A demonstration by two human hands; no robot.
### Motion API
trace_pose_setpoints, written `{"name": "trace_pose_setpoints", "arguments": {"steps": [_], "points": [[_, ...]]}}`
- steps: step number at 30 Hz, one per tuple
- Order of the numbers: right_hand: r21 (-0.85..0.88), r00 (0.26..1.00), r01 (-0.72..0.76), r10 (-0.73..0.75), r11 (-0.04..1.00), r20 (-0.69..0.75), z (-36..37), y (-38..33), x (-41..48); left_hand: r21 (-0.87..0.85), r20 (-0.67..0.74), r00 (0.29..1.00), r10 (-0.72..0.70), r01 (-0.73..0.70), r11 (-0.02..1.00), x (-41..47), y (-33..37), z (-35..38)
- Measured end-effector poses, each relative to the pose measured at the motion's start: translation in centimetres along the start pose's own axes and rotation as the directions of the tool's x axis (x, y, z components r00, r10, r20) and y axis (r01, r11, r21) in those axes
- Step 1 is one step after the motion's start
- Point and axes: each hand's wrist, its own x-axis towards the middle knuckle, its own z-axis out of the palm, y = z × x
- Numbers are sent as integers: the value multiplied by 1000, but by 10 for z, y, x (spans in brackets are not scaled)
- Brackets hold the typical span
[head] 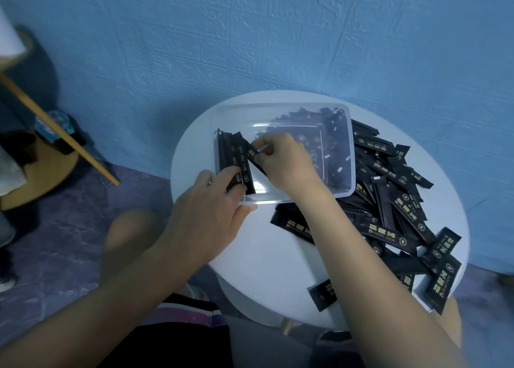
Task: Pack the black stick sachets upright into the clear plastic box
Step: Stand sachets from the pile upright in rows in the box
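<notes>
A clear plastic box (352,156) sits on the far left part of a round white surface (264,270), close to a blue textured wall (250,33). At the box's left end a short row of black stick sachets (229,152) stands on end, leaning against the left wall.

The left hand (205,217) is at the box's near left corner. Its thumb lies outside along the near rim, and its fingers (232,173) reach over the rim and press on the standing row, so the near wall is grasped between them. The right hand (286,161) is inside the box, and its thumb and fingertips pinch the top of a single sachet (251,154) tilted against the right side of the row.

More dark sachets show through the box's far and right walls. It is unclear whether they are inside it or behind it.

A loose pile of sachets (395,200) covers the right side of the surface, touching the box's right wall and spreading to the near right edge. One stray sachet (322,295) lies apart at the near edge, just left of the right forearm.

Off the surface to the left, a round wooden stool (41,173) stands on the purple floor (55,242), with a slanted wooden rod (55,128) crossing above it.
</notes>
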Motion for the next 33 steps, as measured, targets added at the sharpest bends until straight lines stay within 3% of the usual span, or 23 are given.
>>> {"name": "trace_pose_setpoints", "arguments": {"steps": [3, 11, 25, 29, 33], "points": [[61, 998, -5, 9, 998, -57, 4, 0, 1, 14, -4, 1000, 20, -20, 1000, 1, -1, -1], [206, 1000, -17, 18, 978, -5, 14, 3, 2, 31, 45, 998, 39, -41, 999, 1, -1, -4], [206, 996, 5, -24, 979, 87, 11, -8, 10, 42, -7, 997, 73, -73, 996, -2, -2, -2], [131, 998, 22, -28, 991, 51, 16, -11, 11, 49, -30, 996, 82, -80, 996, -2, 0, -2], [166, 999, 25, -30, 986, 25, 19, -10, 12, 46, -44, 994, 95, -93, 995, -3, -1, 1]]}}
